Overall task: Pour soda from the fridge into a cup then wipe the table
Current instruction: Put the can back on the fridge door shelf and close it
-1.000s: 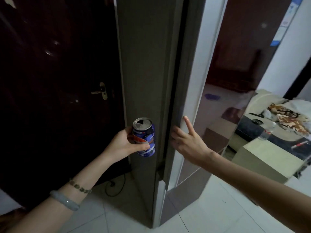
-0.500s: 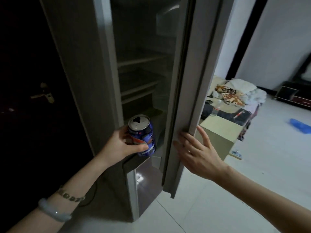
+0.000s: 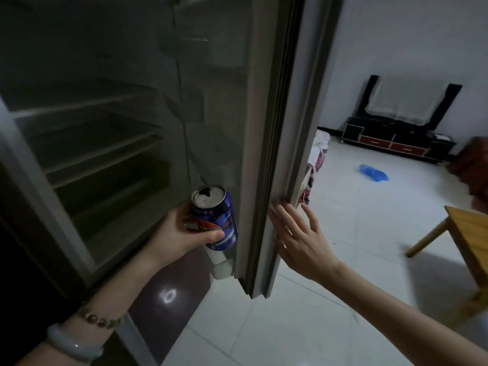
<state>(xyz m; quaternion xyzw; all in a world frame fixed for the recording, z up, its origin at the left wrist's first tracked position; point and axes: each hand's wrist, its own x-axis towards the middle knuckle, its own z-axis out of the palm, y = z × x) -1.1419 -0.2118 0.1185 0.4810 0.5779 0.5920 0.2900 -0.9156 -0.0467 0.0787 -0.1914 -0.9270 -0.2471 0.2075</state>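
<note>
The blue printed soda can [image 3: 215,220] in your left hand [image 3: 182,233] is glossy metal, with a duller silver lid. The grey fridge door [image 3: 264,154] under your right hand [image 3: 298,241] looks smooth and matt. The dark lower fridge panel [image 3: 169,294] is mirror-glossy and reflects a spot of light. The white floor tiles [image 3: 343,260] are smooth and shiny. The light-brown bench [image 3: 470,233] is matt wood. The pale bangle [image 3: 71,347] on your wrist is polished.
</note>
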